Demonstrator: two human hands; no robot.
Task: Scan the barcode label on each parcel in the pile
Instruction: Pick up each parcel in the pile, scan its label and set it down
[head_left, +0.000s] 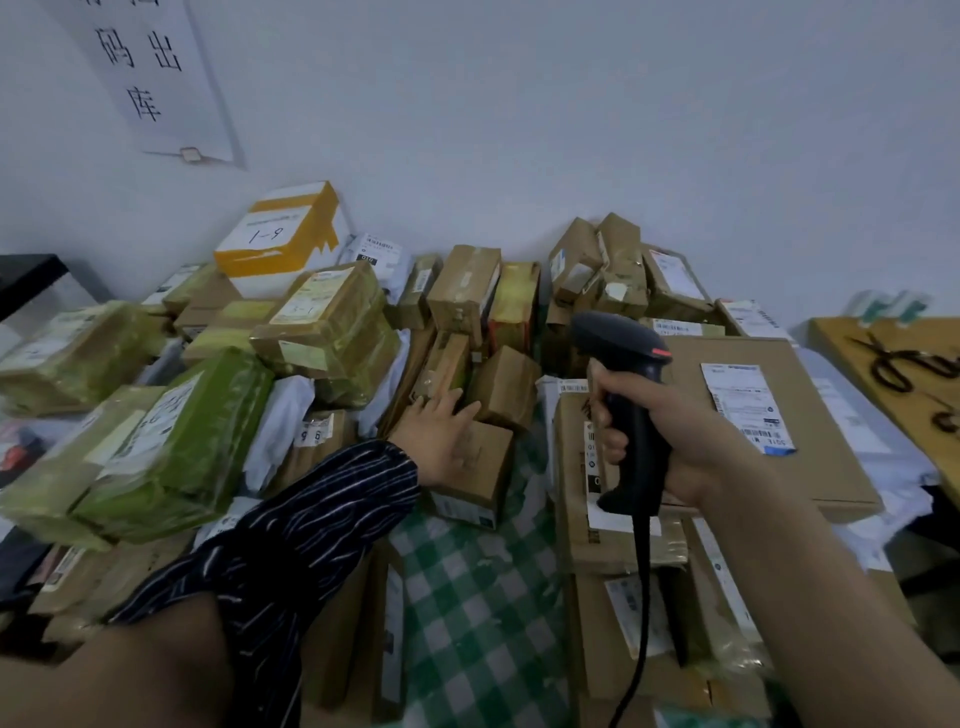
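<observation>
A pile of taped cardboard parcels covers the table against the wall. My right hand (670, 431) grips the handle of a black corded barcode scanner (621, 364), held upright over the right side of the pile. To its right lies a large flat box (810, 452) with a white barcode label (748, 405) on top. My left hand (441, 431), in a dark striped sleeve, reaches into the middle of the pile with fingers spread, resting on a small brown box (480, 478). Whether it grasps the box I cannot tell.
Green-taped parcels (171, 447) stack up at the left, and a white-and-yellow box marked 1-9 (280, 234) stands at the back. A green checked cloth (467, 597) shows between boxes. Black scissors (904, 364) lie on a wooden board at far right. A paper sign (150, 73) hangs on the wall.
</observation>
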